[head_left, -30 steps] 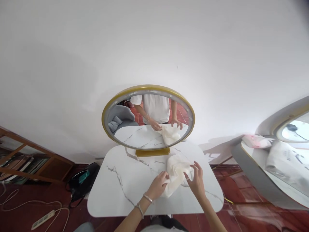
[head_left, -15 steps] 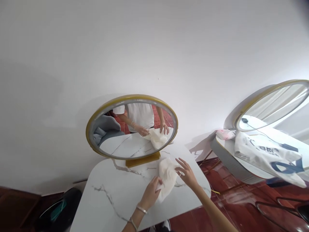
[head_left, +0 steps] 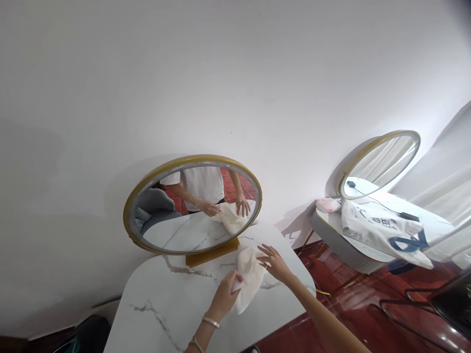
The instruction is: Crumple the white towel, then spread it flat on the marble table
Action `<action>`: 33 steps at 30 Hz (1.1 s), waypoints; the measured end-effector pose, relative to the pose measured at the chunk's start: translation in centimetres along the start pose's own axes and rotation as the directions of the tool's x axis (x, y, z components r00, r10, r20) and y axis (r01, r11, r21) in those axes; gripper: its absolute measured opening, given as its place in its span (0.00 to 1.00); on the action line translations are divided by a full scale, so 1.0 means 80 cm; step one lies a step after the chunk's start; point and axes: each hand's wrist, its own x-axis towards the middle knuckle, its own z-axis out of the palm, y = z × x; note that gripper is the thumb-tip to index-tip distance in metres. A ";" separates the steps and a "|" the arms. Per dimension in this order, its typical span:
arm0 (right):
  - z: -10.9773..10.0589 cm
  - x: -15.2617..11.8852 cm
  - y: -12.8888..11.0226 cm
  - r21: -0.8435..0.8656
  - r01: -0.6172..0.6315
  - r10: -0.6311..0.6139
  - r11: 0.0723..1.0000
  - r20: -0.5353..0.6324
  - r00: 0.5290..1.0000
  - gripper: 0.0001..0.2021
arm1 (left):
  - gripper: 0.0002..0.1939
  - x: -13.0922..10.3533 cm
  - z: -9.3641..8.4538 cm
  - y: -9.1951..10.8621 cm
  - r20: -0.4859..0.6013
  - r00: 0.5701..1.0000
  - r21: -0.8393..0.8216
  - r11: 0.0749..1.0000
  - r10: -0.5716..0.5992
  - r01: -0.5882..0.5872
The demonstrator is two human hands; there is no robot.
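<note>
A crumpled white cloth or tissue (head_left: 250,282) lies on the marble-patterned white table (head_left: 191,304), just in front of a round gold-rimmed mirror (head_left: 195,206). My left hand (head_left: 227,290), with bangles at the wrist, is closed on the left edge of this white piece. On its right side my right hand (head_left: 274,262) has its fingers spread, the fingertips at or just over the upper right edge; whether they press on it I cannot tell. Both hands and the white piece show again in the mirror.
To the right stands a second table (head_left: 340,250) with another round mirror (head_left: 382,164), a white bag with dark blue handles (head_left: 379,223), a pink-and-white packet (head_left: 327,204) and a black cable. A dark chair (head_left: 451,304) is at the lower right, a black object (head_left: 90,333) at the lower left.
The view has turned a little to the right, so things sit further left in it. My left hand keeps its hold on the white piece; my right hand's fingers are spread a bit wider.
</note>
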 end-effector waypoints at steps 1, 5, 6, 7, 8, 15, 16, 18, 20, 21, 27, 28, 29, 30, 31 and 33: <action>-0.001 0.003 0.000 0.016 -0.008 0.008 1.000 0.031 0.999 0.12 | 0.13 0.001 -0.003 0.000 0.007 1.000 0.000 1.000 0.002 -0.002; -0.006 0.008 -0.015 0.136 0.058 -0.062 0.989 0.029 0.998 0.06 | 0.12 0.003 -0.014 0.001 0.013 1.000 -0.005 1.000 0.009 -0.009; -0.005 0.007 -0.020 0.158 0.079 -0.081 0.984 0.007 0.997 0.05 | 0.12 0.003 -0.017 0.000 0.002 1.000 -0.008 1.000 0.009 -0.009; -0.003 0.006 -0.024 0.161 0.101 -0.100 0.982 -0.013 0.995 0.05 | 0.11 0.004 -0.019 0.000 -0.011 1.000 -0.010 1.000 0.011 -0.011; -0.001 0.004 -0.027 0.142 0.118 -0.115 0.983 -0.029 0.993 0.05 | 0.11 0.004 -0.020 0.001 -0.023 1.000 -0.011 1.000 0.013 -0.014; 0.020 0.004 -0.022 -0.033 -0.033 0.032 0.999 -0.032 0.999 0.16 | 0.12 0.002 -0.023 0.005 0.004 1.000 -0.004 1.000 0.014 -0.014; 0.021 0.006 -0.020 -0.019 0.002 -0.003 1.000 -0.025 1.000 0.16 | 0.12 0.001 -0.023 0.005 0.012 1.000 -0.002 1.000 0.014 -0.014; 0.022 0.011 -0.016 0.019 0.076 -0.076 0.997 -0.024 0.997 0.15 | 0.12 0.001 -0.023 0.005 0.020 1.000 0.004 1.000 0.014 -0.014; 0.020 0.016 -0.011 0.051 0.088 -0.087 0.995 -0.029 0.996 0.14 | 0.13 0.002 -0.024 0.006 0.018 1.000 0.008 1.000 0.013 -0.013; 0.018 0.019 -0.008 0.064 0.078 -0.077 0.995 -0.026 0.997 0.14 | 0.13 0.002 -0.025 0.006 0.016 1.000 0.011 1.000 0.013 -0.013; -0.009 0.022 -0.006 0.084 0.258 -0.263 0.963 0.065 0.962 0.12 | 0.13 0.007 -0.028 0.014 0.005 1.000 0.033 0.999 -0.026 0.026; -0.013 0.020 -0.011 0.081 0.296 -0.301 0.952 0.069 0.951 0.15 | 0.13 0.008 -0.027 0.015 -0.009 0.999 0.035 0.999 -0.037 0.037; -0.015 0.018 -0.016 0.078 0.326 -0.331 0.942 0.067 0.941 0.20 | 0.13 0.009 -0.026 0.017 -0.023 0.999 0.036 0.998 -0.046 0.047; -0.015 0.016 -0.023 0.072 0.349 -0.353 0.934 0.062 0.933 0.24 | 0.13 0.010 -0.025 0.018 -0.029 0.998 0.037 0.998 -0.050 0.051; -0.014 0.015 -0.031 0.062 0.365 -0.369 0.929 0.058 0.928 0.27 | 0.13 0.010 -0.023 0.019 -0.028 0.998 0.040 0.998 -0.047 0.048; -0.009 0.017 -0.044 0.047 0.387 -0.389 0.921 0.063 0.919 0.28 | 0.15 0.011 -0.020 0.021 -0.007 0.999 0.065 0.997 -0.035 0.035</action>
